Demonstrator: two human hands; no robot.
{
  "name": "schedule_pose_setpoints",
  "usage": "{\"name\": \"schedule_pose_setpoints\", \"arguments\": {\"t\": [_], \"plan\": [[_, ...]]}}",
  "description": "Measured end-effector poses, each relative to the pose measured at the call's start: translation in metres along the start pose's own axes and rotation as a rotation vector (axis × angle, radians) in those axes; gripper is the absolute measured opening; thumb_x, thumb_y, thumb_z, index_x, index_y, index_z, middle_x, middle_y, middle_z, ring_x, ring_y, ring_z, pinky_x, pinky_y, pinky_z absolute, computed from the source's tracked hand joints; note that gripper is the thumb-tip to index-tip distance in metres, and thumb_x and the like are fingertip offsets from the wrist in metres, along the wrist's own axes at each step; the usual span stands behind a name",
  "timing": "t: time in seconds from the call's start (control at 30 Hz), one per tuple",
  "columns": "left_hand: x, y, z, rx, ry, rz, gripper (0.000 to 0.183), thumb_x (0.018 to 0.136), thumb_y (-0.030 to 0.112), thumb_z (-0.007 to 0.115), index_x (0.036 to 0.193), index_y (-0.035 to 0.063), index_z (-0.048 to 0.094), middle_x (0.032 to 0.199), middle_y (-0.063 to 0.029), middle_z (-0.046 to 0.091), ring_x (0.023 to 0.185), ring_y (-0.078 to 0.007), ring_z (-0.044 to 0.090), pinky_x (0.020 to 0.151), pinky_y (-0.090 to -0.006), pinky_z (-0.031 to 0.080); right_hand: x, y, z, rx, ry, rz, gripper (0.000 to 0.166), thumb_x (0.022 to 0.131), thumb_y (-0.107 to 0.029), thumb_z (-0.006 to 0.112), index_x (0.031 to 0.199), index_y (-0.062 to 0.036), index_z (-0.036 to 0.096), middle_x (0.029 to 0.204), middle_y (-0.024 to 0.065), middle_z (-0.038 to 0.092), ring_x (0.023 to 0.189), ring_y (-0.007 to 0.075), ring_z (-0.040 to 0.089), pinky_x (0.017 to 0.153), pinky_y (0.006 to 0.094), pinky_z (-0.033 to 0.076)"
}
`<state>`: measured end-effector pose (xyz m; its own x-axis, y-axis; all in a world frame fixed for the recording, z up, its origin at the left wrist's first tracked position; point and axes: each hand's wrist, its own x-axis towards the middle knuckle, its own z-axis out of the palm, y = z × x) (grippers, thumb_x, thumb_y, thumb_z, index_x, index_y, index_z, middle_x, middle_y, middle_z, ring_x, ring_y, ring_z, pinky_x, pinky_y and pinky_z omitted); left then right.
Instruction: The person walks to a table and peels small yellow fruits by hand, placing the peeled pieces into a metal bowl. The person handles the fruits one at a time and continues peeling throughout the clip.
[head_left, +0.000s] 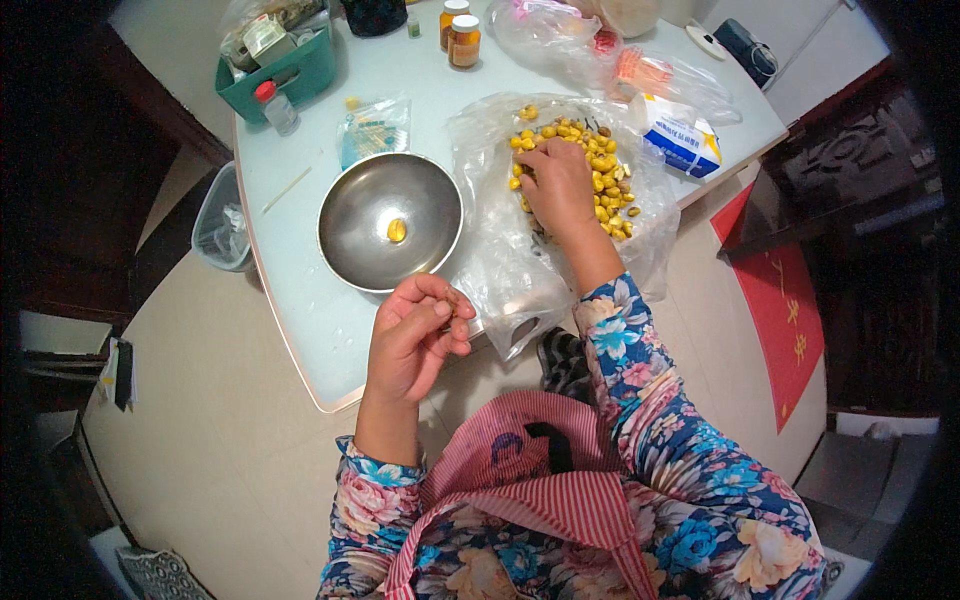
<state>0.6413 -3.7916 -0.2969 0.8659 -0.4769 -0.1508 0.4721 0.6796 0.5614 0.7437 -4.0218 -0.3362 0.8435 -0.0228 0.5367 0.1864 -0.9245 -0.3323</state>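
My left hand (420, 330) is raised in front of the steel bowl's near rim, palm turned inward. Its thumb and fingertips pinch a small brownish thing (450, 295), too small to name. One yellow, chestnut-like kernel (396, 230) rests in the otherwise bare steel bowl (360, 202). To the right, my right hand (559, 184) reaches down onto a heap of yellow kernels (611, 199), several with brown spots. Its fingertips are among them, and whether they grip one is hidden. Beneath the heap spreads a clear plastic bag (487, 172), its near end hanging over the table edge.
Behind the bowl lies a packet of toothpicks (375, 135). A red-capped jar (276, 109) stands by a green basket (277, 71). Two orange bottles (464, 43) are at the back. A blue-and-white packet (682, 139) lies right, a waste bin (223, 217) left of the table.
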Motion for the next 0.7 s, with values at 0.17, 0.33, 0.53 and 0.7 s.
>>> {"name": "schedule_pose_setpoints", "arguments": {"t": [0.17, 0.33, 0.53, 0.7], "plan": [[-0.0027, 0.0011, -0.0025, 0.011, 0.009, -0.021, 0.009, 0.082, 0.002, 0.051, 0.090, -0.0019, 0.051, 0.083, -0.0159, 0.060, 0.063, -0.0152, 0.060, 0.054, -0.0259, 0.056, 0.0007, -0.0024, -0.0020, -0.038, -0.051, 0.040, 0.017, 0.065, -0.009, 0.066, 0.082, -0.0101, 0.066, 0.086, 0.0098, 0.056, 0.087, 0.0302, 0.050, 0.075, 0.0416, 0.042], [-0.0024, -0.0005, -0.0036, 0.010, 0.010, -0.053, 0.009, 0.083, 0.002, 0.051, 0.091, -0.0011, 0.051, 0.083, -0.0144, 0.060, 0.064, -0.0149, 0.061, 0.055, -0.0253, 0.055, 0.0009, -0.0075, -0.0016, -0.087, -0.053, 0.056, 0.016, 0.067, -0.011, 0.066, 0.083, -0.0099, 0.066, 0.090, 0.0098, 0.057, 0.089, 0.0298, 0.051, 0.077, 0.0413, 0.042], [-0.0006, -0.0024, -0.0047, 0.017, 0.012, -0.082, 0.009, 0.082, 0.002, 0.051, 0.091, -0.0016, 0.051, 0.083, -0.0145, 0.060, 0.064, -0.0151, 0.061, 0.054, -0.0252, 0.055, 0.0001, -0.0055, -0.0021, -0.050, -0.070, 0.047, 0.018, 0.069, -0.013, 0.065, 0.086, -0.0084, 0.066, 0.084, 0.0101, 0.055, 0.088, 0.0297, 0.050, 0.079, 0.0381, 0.040], [-0.0010, -0.0029, -0.0037, 0.013, 0.020, -0.076, 0.009, 0.082, 0.001, 0.050, 0.090, -0.0014, 0.052, 0.082, -0.0145, 0.060, 0.062, -0.0149, 0.061, 0.054, -0.0252, 0.055, -0.0003, -0.0059, -0.0021, -0.055, -0.048, 0.051, 0.015, 0.065, -0.011, 0.068, 0.080, -0.0102, 0.066, 0.088, 0.0078, 0.056, 0.089, 0.0283, 0.050, 0.076, 0.0403, 0.041]]}}
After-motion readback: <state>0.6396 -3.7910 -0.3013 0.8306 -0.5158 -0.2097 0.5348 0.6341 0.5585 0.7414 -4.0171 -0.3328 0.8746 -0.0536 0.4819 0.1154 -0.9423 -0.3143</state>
